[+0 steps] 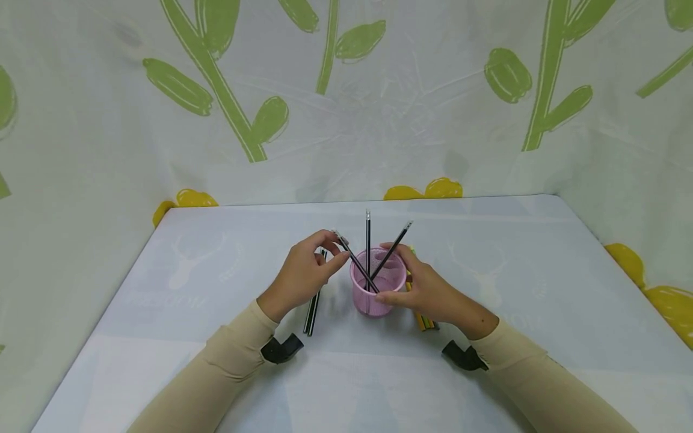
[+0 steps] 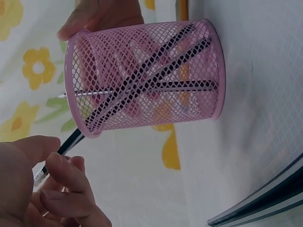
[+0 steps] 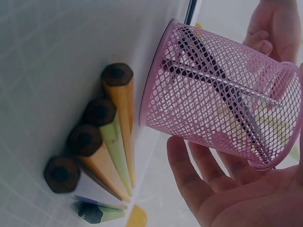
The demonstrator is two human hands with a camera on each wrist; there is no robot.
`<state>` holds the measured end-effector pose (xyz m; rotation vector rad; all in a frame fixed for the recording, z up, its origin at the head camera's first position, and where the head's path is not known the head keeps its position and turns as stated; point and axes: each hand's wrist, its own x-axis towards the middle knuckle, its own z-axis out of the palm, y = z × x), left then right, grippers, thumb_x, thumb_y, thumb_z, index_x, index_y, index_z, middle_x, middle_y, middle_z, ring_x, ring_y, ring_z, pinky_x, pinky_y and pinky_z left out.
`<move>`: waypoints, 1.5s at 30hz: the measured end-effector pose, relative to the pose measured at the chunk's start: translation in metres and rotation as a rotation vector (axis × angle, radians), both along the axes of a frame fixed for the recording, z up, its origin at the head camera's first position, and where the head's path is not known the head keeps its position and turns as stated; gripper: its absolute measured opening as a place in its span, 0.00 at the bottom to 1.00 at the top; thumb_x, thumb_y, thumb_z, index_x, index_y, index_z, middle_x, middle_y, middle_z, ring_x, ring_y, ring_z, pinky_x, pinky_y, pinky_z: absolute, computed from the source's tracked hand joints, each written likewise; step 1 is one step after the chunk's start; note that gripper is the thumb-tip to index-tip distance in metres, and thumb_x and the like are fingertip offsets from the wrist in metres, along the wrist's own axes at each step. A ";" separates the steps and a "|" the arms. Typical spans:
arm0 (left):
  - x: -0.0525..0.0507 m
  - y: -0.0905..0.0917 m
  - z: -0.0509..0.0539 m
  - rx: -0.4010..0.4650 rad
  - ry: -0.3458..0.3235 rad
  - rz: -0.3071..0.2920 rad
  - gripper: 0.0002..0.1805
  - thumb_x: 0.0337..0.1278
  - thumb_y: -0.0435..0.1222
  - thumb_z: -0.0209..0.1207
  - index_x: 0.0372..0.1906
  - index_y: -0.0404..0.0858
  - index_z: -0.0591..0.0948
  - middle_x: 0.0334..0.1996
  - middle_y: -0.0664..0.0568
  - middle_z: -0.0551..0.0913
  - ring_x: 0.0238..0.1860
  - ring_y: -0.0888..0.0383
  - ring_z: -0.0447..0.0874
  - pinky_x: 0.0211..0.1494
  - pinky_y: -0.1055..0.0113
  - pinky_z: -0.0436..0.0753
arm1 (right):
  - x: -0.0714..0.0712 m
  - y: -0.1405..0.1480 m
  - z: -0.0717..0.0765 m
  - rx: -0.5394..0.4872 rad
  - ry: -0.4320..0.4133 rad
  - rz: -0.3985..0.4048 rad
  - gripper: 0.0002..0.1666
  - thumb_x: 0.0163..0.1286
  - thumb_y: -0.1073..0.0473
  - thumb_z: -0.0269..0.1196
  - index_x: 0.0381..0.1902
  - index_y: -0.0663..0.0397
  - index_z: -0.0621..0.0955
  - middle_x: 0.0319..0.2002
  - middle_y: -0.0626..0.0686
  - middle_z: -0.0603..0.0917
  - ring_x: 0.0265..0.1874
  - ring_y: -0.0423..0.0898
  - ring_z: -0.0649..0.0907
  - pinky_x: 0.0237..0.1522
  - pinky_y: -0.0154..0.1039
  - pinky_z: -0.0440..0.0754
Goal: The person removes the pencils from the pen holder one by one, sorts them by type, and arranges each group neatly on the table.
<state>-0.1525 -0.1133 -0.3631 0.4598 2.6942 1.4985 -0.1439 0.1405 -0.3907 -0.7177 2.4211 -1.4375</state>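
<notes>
A pink mesh pencil holder [image 1: 360,302] stands on the table between my hands. My right hand [image 1: 435,294] grips its right side, thumb at the near rim and fingers around the far side. Two dark pencils with light ends stand inside, one nearly upright [image 1: 368,231] and one leaning right [image 1: 394,246]. A third dark pencil [image 1: 358,263] leans left over the rim, its lower end inside the holder. Near its top end, my left hand [image 1: 300,273] pinches it between thumb and fingers. The left wrist view shows that pencil [image 2: 71,142] passing behind the fingertips.
Dark striped pencils [image 1: 312,313] lie on the table [image 1: 346,385] left of the holder, partly under the left hand. Several coloured pencils [image 3: 124,101], orange and green among them, lie right of it beneath the right hand. A patterned curtain [image 1: 411,120] hangs behind the table.
</notes>
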 end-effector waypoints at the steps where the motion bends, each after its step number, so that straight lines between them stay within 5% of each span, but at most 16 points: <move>1: 0.000 0.000 0.000 -0.001 0.008 -0.002 0.11 0.66 0.42 0.63 0.50 0.45 0.80 0.40 0.51 0.83 0.17 0.60 0.71 0.20 0.70 0.70 | 0.000 0.000 0.000 0.002 0.001 -0.001 0.52 0.60 0.51 0.75 0.74 0.46 0.58 0.68 0.56 0.73 0.63 0.57 0.78 0.64 0.58 0.76; 5: 0.001 -0.001 0.002 0.007 0.017 -0.008 0.07 0.66 0.41 0.63 0.46 0.47 0.81 0.37 0.52 0.83 0.17 0.58 0.72 0.20 0.70 0.70 | 0.000 0.000 0.001 0.002 0.005 0.000 0.52 0.60 0.51 0.75 0.74 0.46 0.58 0.68 0.56 0.73 0.63 0.57 0.78 0.64 0.58 0.76; 12: 0.006 -0.001 0.010 0.067 -0.069 -0.034 0.11 0.67 0.40 0.63 0.49 0.42 0.81 0.42 0.49 0.84 0.25 0.40 0.84 0.20 0.67 0.76 | 0.000 -0.001 0.003 0.013 0.002 -0.005 0.53 0.59 0.50 0.75 0.75 0.46 0.58 0.68 0.57 0.73 0.63 0.57 0.78 0.64 0.58 0.76; 22: 0.009 -0.001 0.011 0.122 -0.078 -0.049 0.10 0.67 0.38 0.62 0.49 0.42 0.79 0.46 0.42 0.87 0.25 0.43 0.87 0.24 0.63 0.83 | 0.000 -0.002 0.003 0.016 -0.014 -0.006 0.54 0.59 0.50 0.75 0.75 0.49 0.57 0.68 0.57 0.73 0.65 0.57 0.76 0.65 0.59 0.75; 30: 0.009 -0.005 0.016 0.153 -0.027 -0.022 0.09 0.68 0.38 0.61 0.50 0.43 0.78 0.45 0.45 0.87 0.23 0.57 0.87 0.25 0.58 0.85 | 0.001 -0.003 0.003 0.013 0.002 -0.006 0.53 0.59 0.50 0.75 0.74 0.48 0.58 0.67 0.57 0.74 0.63 0.57 0.78 0.63 0.58 0.76; 40: 0.008 -0.014 0.028 0.231 0.013 0.002 0.11 0.74 0.40 0.54 0.53 0.40 0.72 0.47 0.44 0.87 0.31 0.47 0.89 0.27 0.62 0.85 | 0.002 -0.002 0.001 0.049 -0.013 -0.037 0.54 0.59 0.48 0.75 0.75 0.45 0.58 0.68 0.54 0.73 0.64 0.53 0.78 0.64 0.57 0.76; 45: 0.007 -0.017 0.030 0.288 0.000 0.003 0.12 0.77 0.40 0.50 0.55 0.39 0.67 0.48 0.40 0.86 0.30 0.52 0.89 0.27 0.59 0.86 | 0.001 -0.001 0.001 0.050 -0.006 -0.029 0.53 0.59 0.48 0.75 0.75 0.44 0.57 0.69 0.54 0.72 0.64 0.53 0.77 0.64 0.58 0.76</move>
